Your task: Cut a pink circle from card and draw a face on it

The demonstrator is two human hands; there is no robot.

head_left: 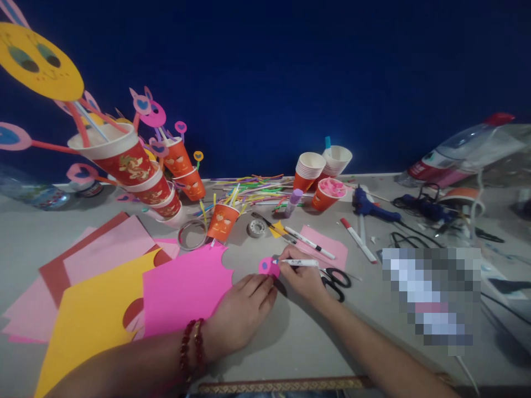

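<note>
A small pink paper circle (265, 266) lies on the table with a blue spot on its left part. My left hand (249, 309), with red bead bracelets at the wrist, holds its lower edge down with bent fingertips. In my right hand (301, 279) is a white acrylic marker (299, 262), gripped between thumb and fingers. The marker's blue tip touches the circle or hovers just over it; I cannot tell which. Black-handled scissors (336, 282) lie partly under my right hand. Beside my left hand a bright pink sheet (186, 287) has scalloped cut edges.
Decorated paper cups (124, 155) are stacked at the left, above yellow paper (91, 304). An orange cup (223, 222), tape roll (257, 228) and loose coloured sticks (249, 190) lie beyond my hands. To the right are a red-capped marker (357, 240), blue glue gun (373, 207) and cables.
</note>
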